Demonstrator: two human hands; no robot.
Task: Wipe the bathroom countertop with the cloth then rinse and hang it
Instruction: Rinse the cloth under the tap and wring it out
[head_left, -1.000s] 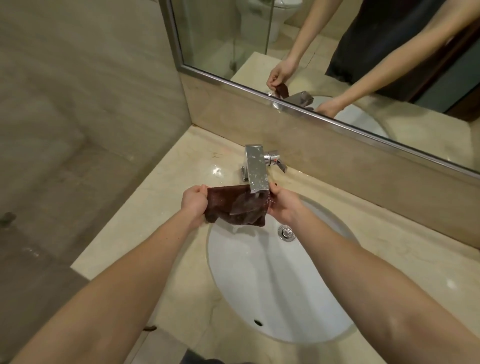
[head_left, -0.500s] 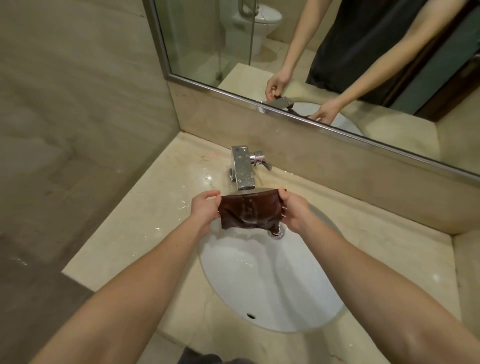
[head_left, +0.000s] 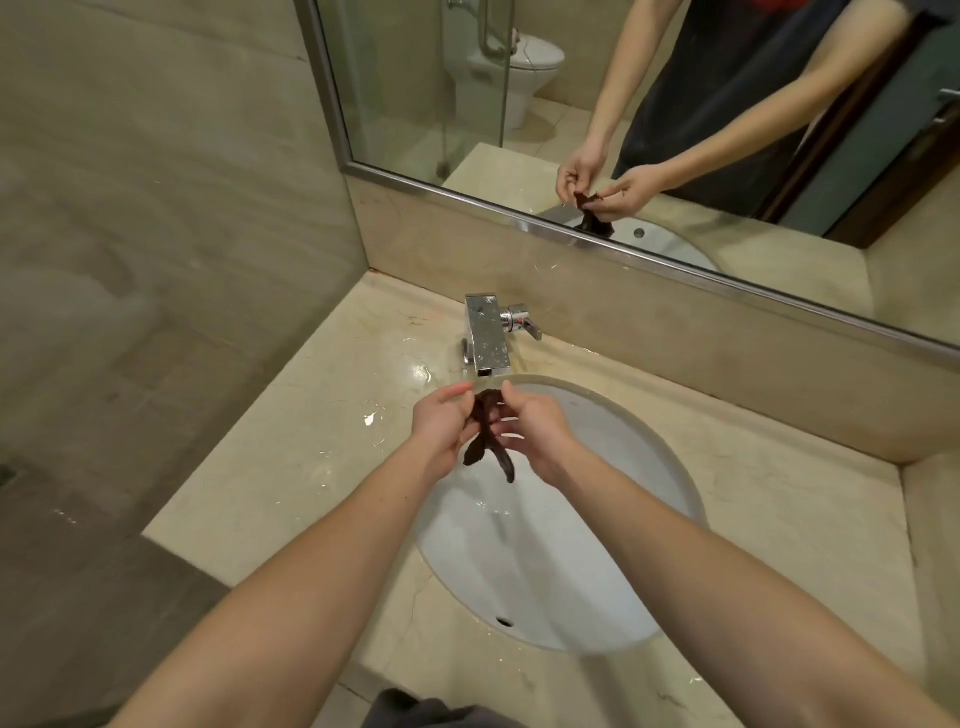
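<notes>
A small dark brown cloth (head_left: 485, 441) is bunched between both my hands over the far left part of the white sink basin (head_left: 613, 545). My left hand (head_left: 441, 428) pinches its left side and my right hand (head_left: 535, 428) pinches its right side. Two wet ends of the cloth hang down below my fingers. The chrome tap (head_left: 488, 335) stands just beyond my hands on the beige marble countertop (head_left: 291, 447). I cannot see water running from the spout.
Water puddles shine on the countertop left of the tap. A mirror (head_left: 675, 104) above the backsplash reflects my arms, the cloth and a toilet. A tiled wall (head_left: 156, 208) closes the left side. The counter's front edge drops to the floor at lower left.
The cloth was stretched flat between my hands under the spout. My hands have since come together and bunched it into a narrow wad, slightly nearer to me over the basin.
</notes>
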